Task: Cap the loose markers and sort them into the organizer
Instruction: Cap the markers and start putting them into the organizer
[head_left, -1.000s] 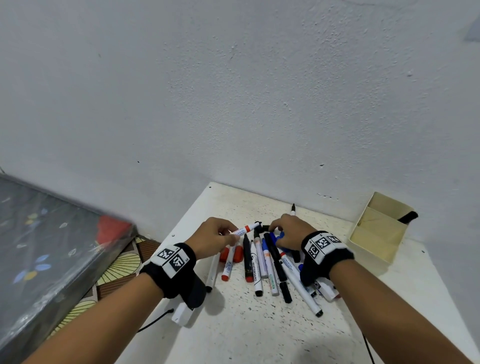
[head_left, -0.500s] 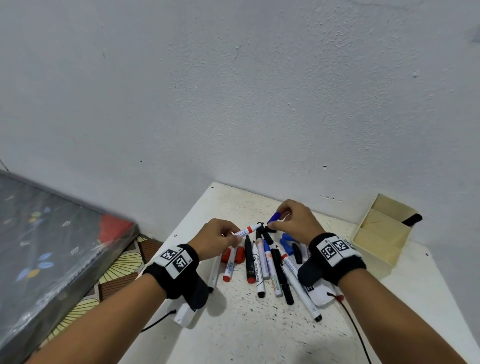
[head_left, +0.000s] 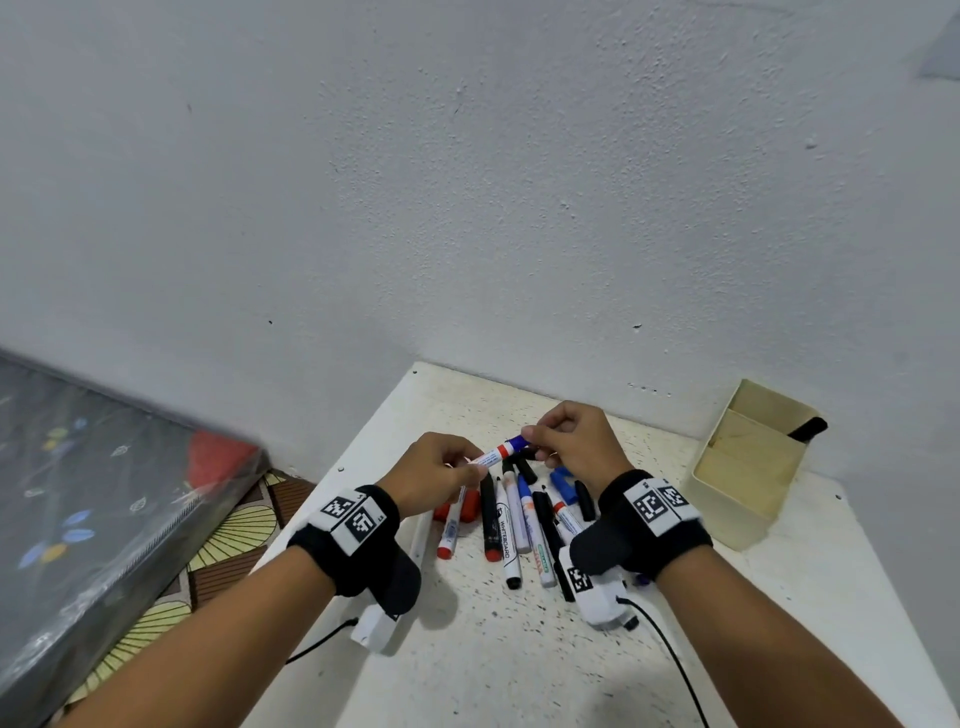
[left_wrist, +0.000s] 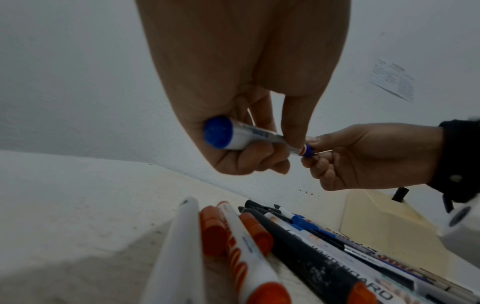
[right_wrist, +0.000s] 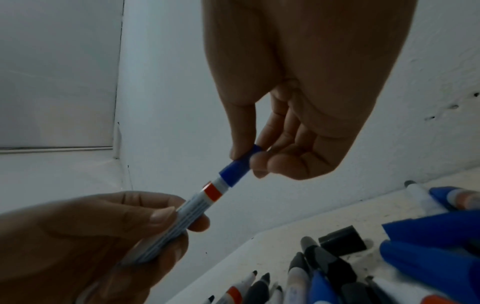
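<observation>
1. Left hand (head_left: 435, 475) grips the marker (head_left: 491, 457) barrel, fingers (right_wrist: 145, 216) curled round it; marker is held in the air above the pile (head_left: 511, 525), tip end pointing right.
2. Right hand (head_left: 576, 441) pinches the blue cap (right_wrist: 237, 168) between thumb and fingertips (right_wrist: 240, 131); cap sits on the marker's tip end, a white strip and a red band (right_wrist: 213, 192) show next to it. Whether it is fully seated, cannot tell.
3. Risk: a half-pushed cap could pop off later in the organizer. Cause: light fingertip pinch, push slightly off-axis.
4. Risk: colour mix-up. Barrel end plug (left_wrist: 217, 131) is blue, matching the cap, but the red band could mislead; looks fine.
5. Risk: dropping the marker into the pile scatters loose caps toward the counter (head_left: 467, 675) edge.
6. Around, left to right: bed (head_left: 93, 467) off the counter; red caps (left_wrist: 211, 228) and red-ended markers; black and blue markers mid-pile; a loose black cap (right_wrist: 341, 239); loose blue caps (head_left: 563, 483); organizer (head_left: 748, 467) far right by the wall, one black marker (head_left: 808, 428) already inside.
7. In the way: nothing between hands and organizer; the right wrist's cable (head_left: 670, 660) trails near the pile and could drag markers.
</observation>
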